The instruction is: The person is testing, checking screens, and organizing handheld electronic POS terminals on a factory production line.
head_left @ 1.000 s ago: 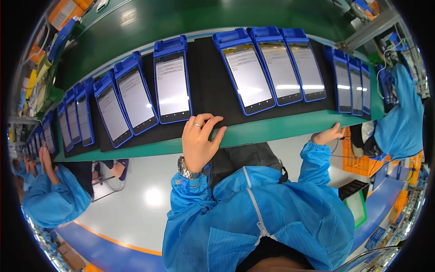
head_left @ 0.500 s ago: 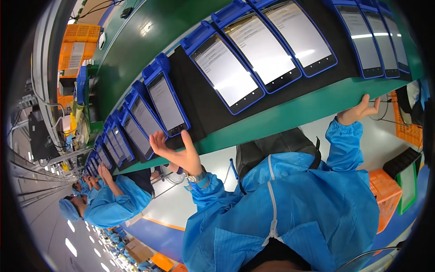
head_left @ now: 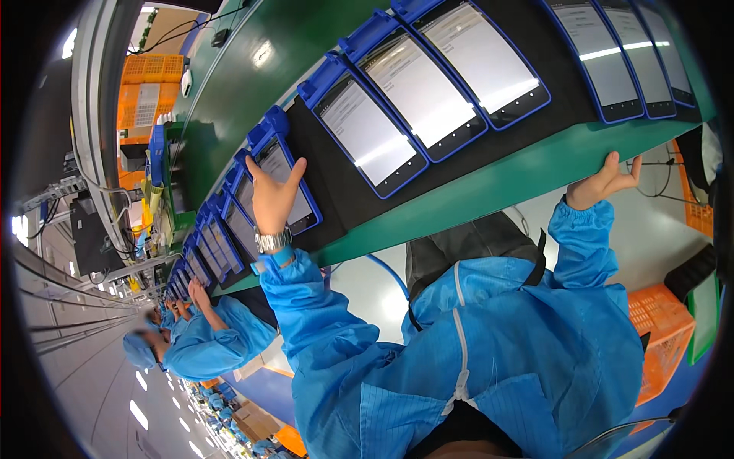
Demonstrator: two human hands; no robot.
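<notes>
My left hand point(head_left: 275, 195) is over a phone-like device point(head_left: 304, 206) in a blue holder, thumb and fingers spread around it. The hand hides part of its screen; whether the fingertips touch the holder I cannot tell. To its right, three larger-looking lit devices point(head_left: 371, 138) lie side by side in blue holders on a black mat point(head_left: 325, 195). My right hand point(head_left: 600, 183) is by the near edge of the green bench point(head_left: 474, 176), with fingers apart and nothing in it. Another group of devices point(head_left: 608, 65) lies beyond it.
Further left, a row of similar devices point(head_left: 222, 249) runs along the bench to a co-worker point(head_left: 214, 340) in blue clothing. Orange crates point(head_left: 149, 103) stand behind the bench. Another orange crate point(head_left: 661, 336) is at right, beside a green-rimmed tray point(head_left: 703, 317).
My left hand has moved forward from the bench edge to over the device, its arm stretched further out. My right hand has barely moved. The view has shifted slightly.
</notes>
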